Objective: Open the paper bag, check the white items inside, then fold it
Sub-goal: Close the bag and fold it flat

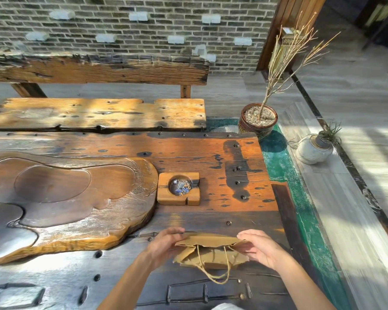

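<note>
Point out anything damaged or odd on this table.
The paper bag, held at its mouth by the left hand and right hand, is creased and ragged along its rim. The wooden ashtray holds butts and scraps. Nothing looks spilled.

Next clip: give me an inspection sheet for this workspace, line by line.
Surface: dark studded wooden table, sunlit in patches.
Job's things: brown paper bag held at its top edge, twine handles hanging; white items not visible.
Clutter: carved wooden tea tray; square wooden ashtray with debris.
Grippers: left hand and right hand pinch the bag's opposite ends.
Cables: nothing seen.
Surroundings: wooden bench, brick wall, potted bare plant, pale jar.
</note>
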Tool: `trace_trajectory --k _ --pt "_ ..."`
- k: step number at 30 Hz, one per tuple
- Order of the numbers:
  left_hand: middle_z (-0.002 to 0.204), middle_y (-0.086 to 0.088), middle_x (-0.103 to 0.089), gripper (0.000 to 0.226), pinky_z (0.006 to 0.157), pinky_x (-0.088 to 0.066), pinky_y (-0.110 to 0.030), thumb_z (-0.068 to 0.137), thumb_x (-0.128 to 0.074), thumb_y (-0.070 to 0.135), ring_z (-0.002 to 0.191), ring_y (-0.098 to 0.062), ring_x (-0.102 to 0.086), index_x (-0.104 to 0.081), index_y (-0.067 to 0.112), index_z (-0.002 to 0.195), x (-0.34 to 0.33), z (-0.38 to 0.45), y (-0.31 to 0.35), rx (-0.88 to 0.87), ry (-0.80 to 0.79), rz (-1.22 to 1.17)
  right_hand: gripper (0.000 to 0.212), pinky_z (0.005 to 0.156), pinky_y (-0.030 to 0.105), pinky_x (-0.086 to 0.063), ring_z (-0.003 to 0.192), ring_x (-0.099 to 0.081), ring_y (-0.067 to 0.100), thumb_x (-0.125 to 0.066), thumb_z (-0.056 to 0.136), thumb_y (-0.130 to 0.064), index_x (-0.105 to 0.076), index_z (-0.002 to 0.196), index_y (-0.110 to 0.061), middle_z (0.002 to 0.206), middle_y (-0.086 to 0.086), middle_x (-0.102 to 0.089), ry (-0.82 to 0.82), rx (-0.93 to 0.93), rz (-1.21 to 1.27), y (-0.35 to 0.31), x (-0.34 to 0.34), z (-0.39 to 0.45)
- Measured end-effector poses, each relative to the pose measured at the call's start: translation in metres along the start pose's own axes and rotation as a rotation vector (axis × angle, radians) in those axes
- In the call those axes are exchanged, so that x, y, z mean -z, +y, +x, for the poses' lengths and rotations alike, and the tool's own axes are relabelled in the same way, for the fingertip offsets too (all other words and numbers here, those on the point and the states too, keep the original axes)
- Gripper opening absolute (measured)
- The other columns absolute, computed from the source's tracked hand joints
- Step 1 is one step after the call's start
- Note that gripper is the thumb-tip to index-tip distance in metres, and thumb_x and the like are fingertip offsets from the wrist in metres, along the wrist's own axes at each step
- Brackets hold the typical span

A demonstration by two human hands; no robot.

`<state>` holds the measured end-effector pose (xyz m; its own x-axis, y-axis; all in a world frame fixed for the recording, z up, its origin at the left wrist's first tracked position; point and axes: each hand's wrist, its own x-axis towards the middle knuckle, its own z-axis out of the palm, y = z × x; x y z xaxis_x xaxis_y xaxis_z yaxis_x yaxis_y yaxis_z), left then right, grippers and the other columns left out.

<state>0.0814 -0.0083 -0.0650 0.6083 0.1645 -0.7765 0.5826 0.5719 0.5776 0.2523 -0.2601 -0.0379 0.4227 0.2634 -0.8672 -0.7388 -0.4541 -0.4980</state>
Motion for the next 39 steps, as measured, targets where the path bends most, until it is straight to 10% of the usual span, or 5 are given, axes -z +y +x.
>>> trace_trajectory --k 9,22,29,39 --pt "0.092 -0.009 -0.058 0.031 0.068 -0.051 -0.012 0.089 -0.066 -0.004 0.081 -0.014 -0.057 -0.072 0.025 0.098 -0.004 0.000 -0.027 -0.165 0.107 0.336 0.029 0.109 0.040 -0.044 0.117 -0.061 0.027 -0.072 0.076 0.011 -0.073 0.096 -0.010 0.118 0.018 -0.069 0.054 0.139 -0.264 0.021 -0.004 0.010" --pt "0.117 0.010 -0.074 0.023 0.102 -0.048 -0.025 0.084 -0.074 0.020 0.112 -0.008 -0.065 -0.080 0.032 0.103 -0.027 0.029 -0.024 -0.261 0.130 0.868 0.031 0.106 0.034 -0.038 0.124 -0.047 0.015 -0.069 0.087 -0.029 -0.071 0.119 -0.029 0.125 -0.010 -0.068 0.042 0.435 -1.071 0.010 -0.054 0.018" --pt "0.074 0.020 -0.075 0.032 0.071 -0.047 -0.007 0.078 -0.081 0.017 0.078 0.003 -0.067 -0.075 0.045 0.064 -0.023 0.036 -0.025 -0.257 0.178 0.766 0.025 0.095 0.034 -0.042 0.108 -0.051 0.013 -0.074 0.082 -0.037 -0.078 0.105 -0.030 0.108 -0.009 -0.075 0.040 0.427 -1.039 0.008 -0.063 0.028" --pt "0.072 0.037 -0.071 0.044 0.085 -0.054 -0.021 0.078 -0.080 0.019 0.085 0.004 -0.071 -0.071 0.058 0.060 0.001 0.037 -0.038 -0.315 0.130 0.763 0.015 0.087 0.028 -0.040 0.105 -0.054 0.011 -0.081 0.074 -0.039 -0.070 0.071 -0.048 0.098 -0.014 -0.077 0.161 0.431 -0.846 0.024 -0.027 0.026"
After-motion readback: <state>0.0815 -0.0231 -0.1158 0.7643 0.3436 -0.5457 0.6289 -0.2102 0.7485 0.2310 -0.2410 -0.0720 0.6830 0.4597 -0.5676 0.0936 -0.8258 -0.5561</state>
